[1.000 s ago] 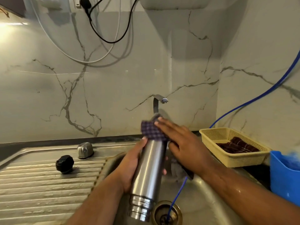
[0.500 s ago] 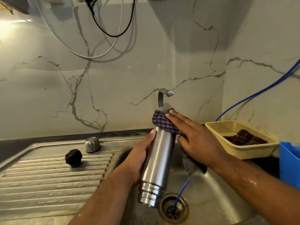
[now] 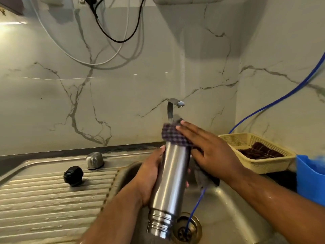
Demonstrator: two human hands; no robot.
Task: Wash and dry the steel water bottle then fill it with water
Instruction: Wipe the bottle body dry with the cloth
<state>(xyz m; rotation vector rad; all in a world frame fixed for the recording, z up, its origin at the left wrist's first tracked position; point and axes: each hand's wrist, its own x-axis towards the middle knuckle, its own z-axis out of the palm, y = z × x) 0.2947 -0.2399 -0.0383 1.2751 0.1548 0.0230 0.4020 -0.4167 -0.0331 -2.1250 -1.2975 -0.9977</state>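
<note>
The left hand [image 3: 149, 180] is wrapped around the middle of the tall brushed-steel water bottle [image 3: 171, 180], palm on its left side, fingers curled round the back so only their tips peek out on the right. The bottle is held over the sink, tilted with its ridged, threaded end low and near, just above the drain, and its other end up and away toward the wall. The right hand [image 3: 209, 152] lies almost flat, fingers stretched out and together, pressing a purple-and-white checked cloth [image 3: 173, 134] over that far end; the rest of the cloth hangs down below the palm on the bottle's right side. It isn't gripping so much as pressing. The forearm behind it glistens with drops of water.

Below, the stainless-steel sink basin [image 3: 228, 208] shows a brass-ringed drain [image 3: 186, 229], and a thin blue hose [image 3: 281, 97] runs down from the right wall into it. Just behind the cloth rises the curved steel tap [image 3: 173, 106]; whether its base touches the cloth I can't quite make out. To the left, on the ribbed steel draining board [image 3: 44, 199], sit a black knurled screw cap [image 3: 73, 175] and, just beyond it, a domed steel cup-shaped lid [image 3: 94, 160]. To the right stands a pale yellow plastic mesh basket [image 3: 263, 164] holding a dark brown checked cloth [image 3: 260, 152], with a blue plastic container [image 3: 309, 178] at the right edge.
</note>
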